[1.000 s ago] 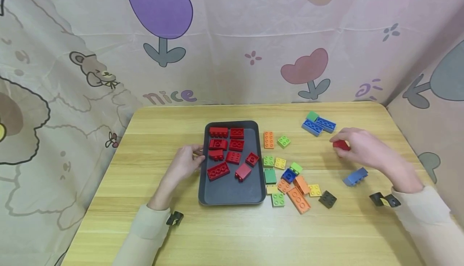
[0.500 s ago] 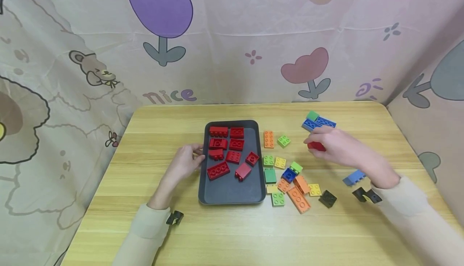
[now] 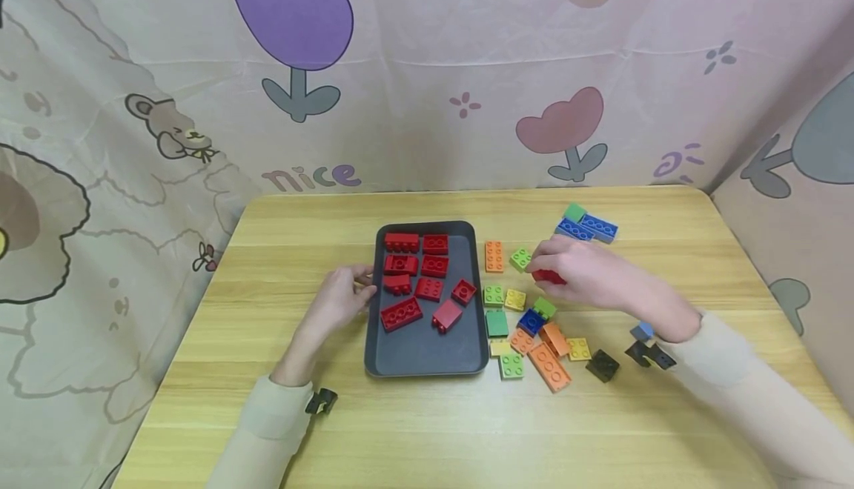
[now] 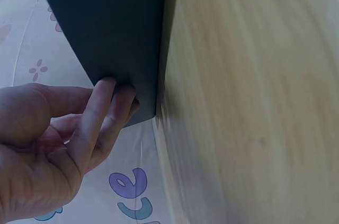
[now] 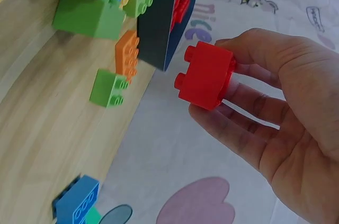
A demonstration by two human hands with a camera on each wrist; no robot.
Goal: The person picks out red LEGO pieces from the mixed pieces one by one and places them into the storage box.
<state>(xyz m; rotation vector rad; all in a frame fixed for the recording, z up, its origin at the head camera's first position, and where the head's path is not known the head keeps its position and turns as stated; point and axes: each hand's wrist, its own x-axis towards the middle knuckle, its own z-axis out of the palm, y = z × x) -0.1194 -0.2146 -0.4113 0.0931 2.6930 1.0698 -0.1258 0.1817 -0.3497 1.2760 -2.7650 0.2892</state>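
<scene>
Over the table, just right of the light green brick [image 3: 520, 258], my right hand [image 3: 587, 273] pinches a red toy brick [image 5: 205, 75] between thumb and fingertips. In the right wrist view the brick's studs point left, away from the palm. A dark grey tray [image 3: 427, 359] holds several red bricks, such as a long one [image 3: 402, 314] near its left side. At the tray's left side rests my left hand [image 3: 339, 300]. Its loosely bent fingers touch the outer wall of the tray [image 4: 114, 33] in the left wrist view.
Right of the tray lie several loose bricks, among them orange [image 3: 550, 367], yellow [image 3: 578, 349], dark green [image 3: 497, 324] and black [image 3: 603, 365]. Blue bricks [image 3: 599, 227] sit at the back right. Another blue brick [image 3: 643, 331] is partly hidden by the right forearm. A patterned cloth [image 3: 414, 89] hangs behind the table.
My right hand has moved left with the red brick, from the right part of the table toward the tray. The left hand and the tray have stayed in place.
</scene>
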